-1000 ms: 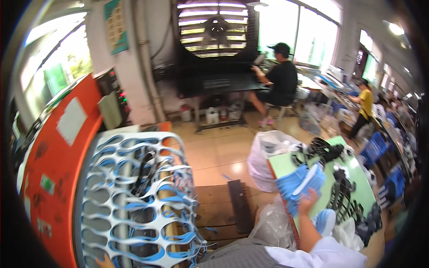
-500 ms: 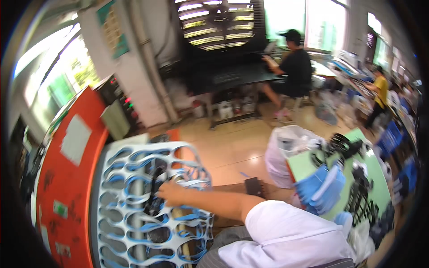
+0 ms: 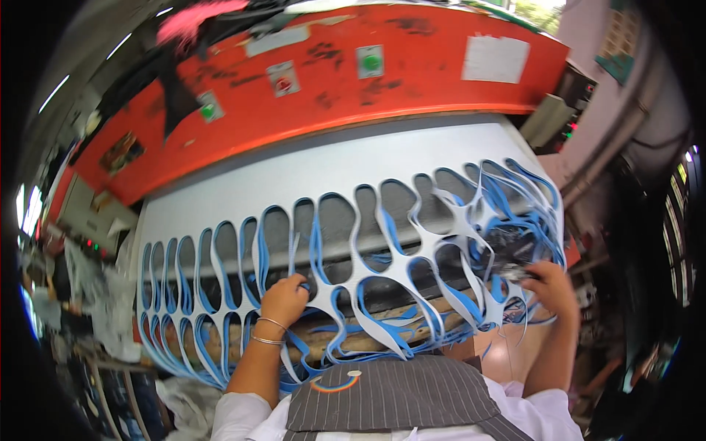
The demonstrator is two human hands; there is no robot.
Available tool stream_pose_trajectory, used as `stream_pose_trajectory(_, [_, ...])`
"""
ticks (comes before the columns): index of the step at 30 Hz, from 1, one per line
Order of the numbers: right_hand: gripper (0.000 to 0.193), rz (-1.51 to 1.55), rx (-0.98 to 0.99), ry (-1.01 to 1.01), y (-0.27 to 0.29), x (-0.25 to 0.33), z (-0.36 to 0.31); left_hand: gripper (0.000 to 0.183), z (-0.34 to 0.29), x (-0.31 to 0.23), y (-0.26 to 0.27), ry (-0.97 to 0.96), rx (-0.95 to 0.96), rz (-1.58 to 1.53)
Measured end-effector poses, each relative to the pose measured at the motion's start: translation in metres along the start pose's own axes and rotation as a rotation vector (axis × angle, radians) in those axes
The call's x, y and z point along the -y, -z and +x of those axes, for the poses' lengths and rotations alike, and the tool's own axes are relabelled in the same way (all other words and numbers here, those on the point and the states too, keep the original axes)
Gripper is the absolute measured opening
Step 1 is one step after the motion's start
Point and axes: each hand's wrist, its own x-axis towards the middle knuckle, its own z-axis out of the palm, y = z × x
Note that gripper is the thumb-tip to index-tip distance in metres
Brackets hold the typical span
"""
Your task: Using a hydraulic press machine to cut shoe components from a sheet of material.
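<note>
Lying under L hand (image 3: 285, 300), nr R hand (image 3: 554, 291): wht/blue cut-out sheet (image 3: 401, 266).

I can read no lettering on the white rectangular paper (image 3: 496, 59) on the long red machine front (image 3: 441, 82), nor on its pale rectangular button plates (image 3: 370, 61).

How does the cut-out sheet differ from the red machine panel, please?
The cut-out sheet is white with blue layers showing; the red machine panel is red-orange with dark smudges.
The sheet has rows of long rounded holes; the panel is mostly solid.
The sheet lies spread out near the person; the panel rises beyond it.
Both stretch widely across the view.
</note>
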Motion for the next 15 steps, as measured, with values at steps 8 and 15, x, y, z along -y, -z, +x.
stream_pose_trajectory(8, [0.018,-0.162,-0.286,0.414,0.084,0.122,0.033,0.045,-0.06,-0.03,-0.003,-0.06,0.282,-0.054])
stream_pose_trajectory(15, [0.016,-0.228,-0.192,0.607,-0.09,0.103,0.216,0.032,0.007,0.041,0.051,0.201,-0.336,-0.746])
